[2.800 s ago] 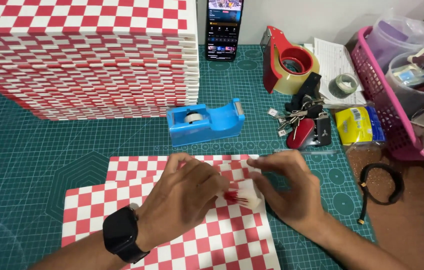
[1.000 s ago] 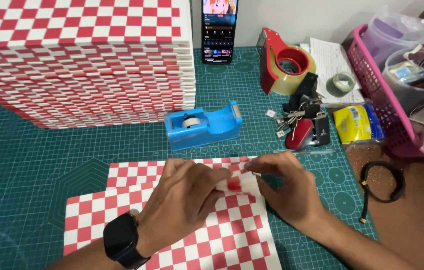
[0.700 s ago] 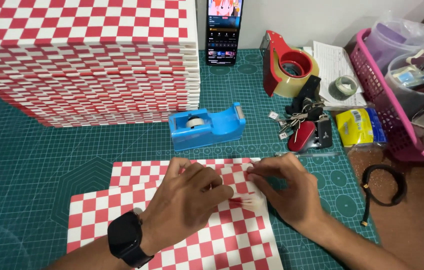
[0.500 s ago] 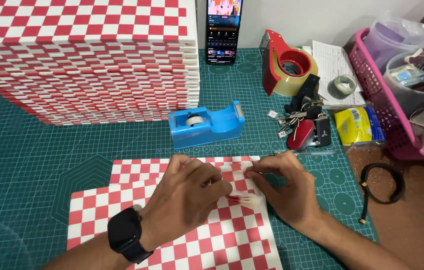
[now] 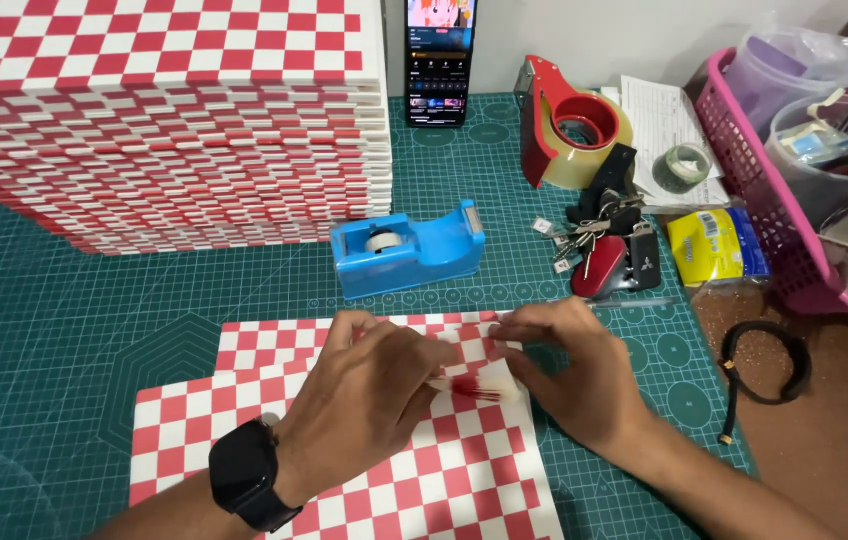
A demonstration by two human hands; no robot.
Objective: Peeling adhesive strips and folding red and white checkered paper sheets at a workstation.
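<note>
At lower centre of the frame, left hand (image 5: 369,390) and right hand (image 5: 574,375) pinch the thin, light, easily creased red-and-white checkered sheet (image 5: 344,470) at its folded right edge; grip edges only.

I see red & white checks on the folded sheet (image 5: 344,470), lower centre of frame; same red/white check pattern on the tall stack of sheets (image 5: 174,110), upper left. Small piece (image 5: 474,388) between my left hand (image 5: 374,400) & right hand (image 5: 574,375) is white w/ a red patch. Watch (image 5: 244,475) on left wrist: black. Surface wears a dark teal cutting mat (image 5: 74,320) w/ pale grid lines. Tape dispenser (image 5: 409,250), centre: bright blue. Bigger tape gun (image 5: 564,125), upper centre: red, tan roll. Packet (image 5: 714,245), right: yellow w/ blue edge. Basket (image 5: 754,180), upper right: pink. Cord loop (image 5: 764,365), right: black on brown.
</note>
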